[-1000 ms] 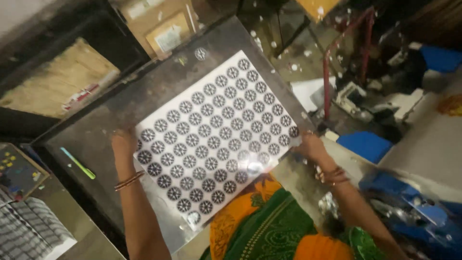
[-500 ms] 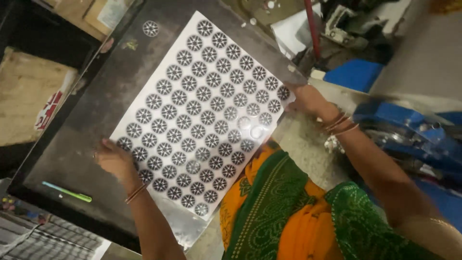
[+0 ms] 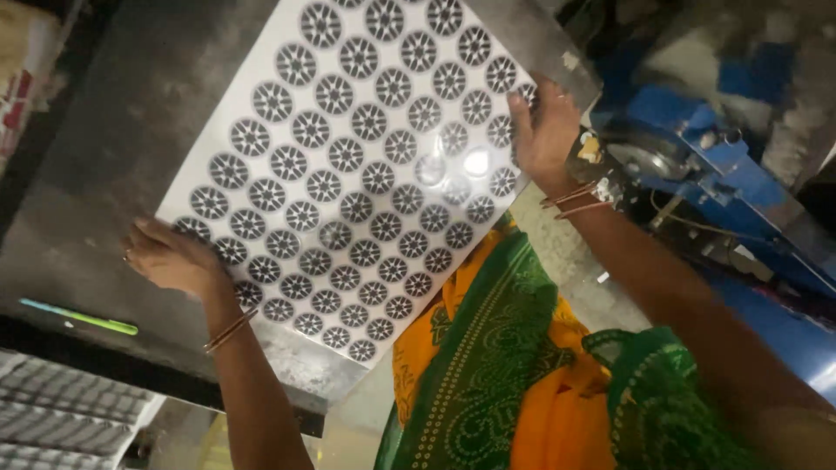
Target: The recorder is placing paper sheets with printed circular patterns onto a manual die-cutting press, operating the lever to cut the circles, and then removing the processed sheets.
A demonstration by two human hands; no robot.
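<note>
A white glossy sheet (image 3: pixel 366 165) printed with rows of dark round star-like emblems lies on a dark grey metal plate (image 3: pixel 113 157). My left hand (image 3: pixel 174 257) rests on the sheet's lower left corner, fingers flat on it. At the sheet's right edge, my right hand (image 3: pixel 544 130) presses with its fingers spread over the paper. Both wrists wear thin copper-coloured bangles. Light glares off the sheet near my right hand.
A blue machine with a round metal part (image 3: pixel 697 165) stands right of the plate. A green marker (image 3: pixel 78 316) lies on the plate's lower left. Stacked printed sheets (image 3: pixel 52 418) sit at the bottom left. Orange and green cloth (image 3: pixel 514 374) covers my lap.
The view has swung and closed in on the sheet. My left hand has slid toward the sheet's lower left corner; my right hand stays at the right edge.
</note>
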